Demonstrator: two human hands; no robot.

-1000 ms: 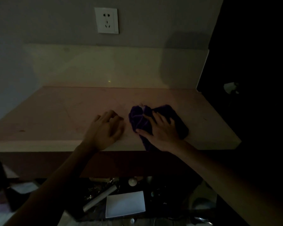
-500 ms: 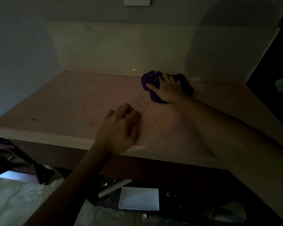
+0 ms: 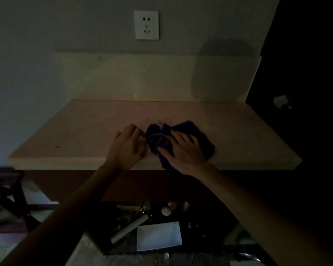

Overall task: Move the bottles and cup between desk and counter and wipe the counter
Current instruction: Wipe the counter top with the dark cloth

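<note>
Right hand, fingers spread, presses the cloth onto the tabletop; left hand rests relaxed just beside.

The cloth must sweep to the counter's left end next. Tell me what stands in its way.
Only the left hand, resting on the counter right beside the cloth on its left. Past it no object shows, just a small dark mark near the front edge. The right hand presses on the cloth.

Both bare arms reach forward. The right hand lies palm down, fingers straight and spread. Just left of it the left hand rests palm down, fingers seemingly a little bent.
</note>
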